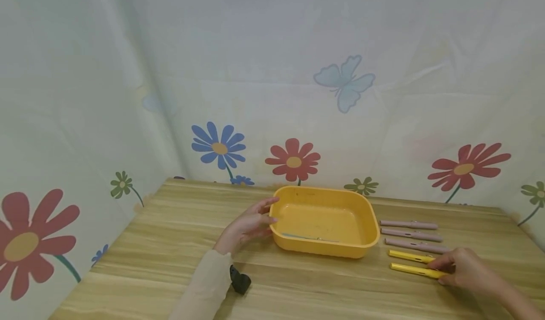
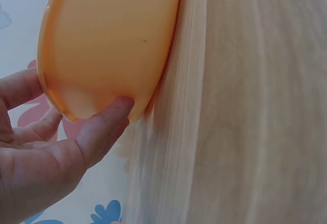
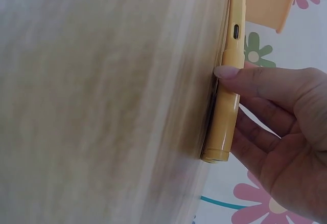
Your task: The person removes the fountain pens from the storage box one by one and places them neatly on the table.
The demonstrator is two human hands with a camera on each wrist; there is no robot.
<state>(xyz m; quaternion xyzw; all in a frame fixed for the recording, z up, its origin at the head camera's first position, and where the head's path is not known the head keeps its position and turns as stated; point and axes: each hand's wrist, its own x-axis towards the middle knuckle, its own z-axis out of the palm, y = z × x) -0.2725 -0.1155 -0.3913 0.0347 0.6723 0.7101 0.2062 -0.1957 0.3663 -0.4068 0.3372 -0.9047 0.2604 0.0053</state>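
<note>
A yellow plastic basket (image 1: 325, 249) stands on the table, with a thin blue stick-like thing (image 1: 294, 236) lying on its floor. My left hand (image 1: 249, 223) holds its left end, fingers at the rim and against the outer wall (image 2: 112, 40). Over on the right, my right hand (image 1: 470, 270) pinches the nearest yellow pen (image 1: 413, 269) by its right end between thumb and fingers. In the right wrist view, the thumb lies across this pen (image 3: 225, 121), close to the tabletop. Just behind it lies a second yellow pen (image 1: 406, 255), partly covered by the fingers.
Three pink pens (image 1: 413, 235) lie in a row behind the yellow ones, right of the basket. The wooden table (image 1: 140, 263) ends at a white flowered cloth (image 1: 255, 97) behind and to the left. A black wrist-worn piece (image 1: 241, 282) juts from the left sleeve.
</note>
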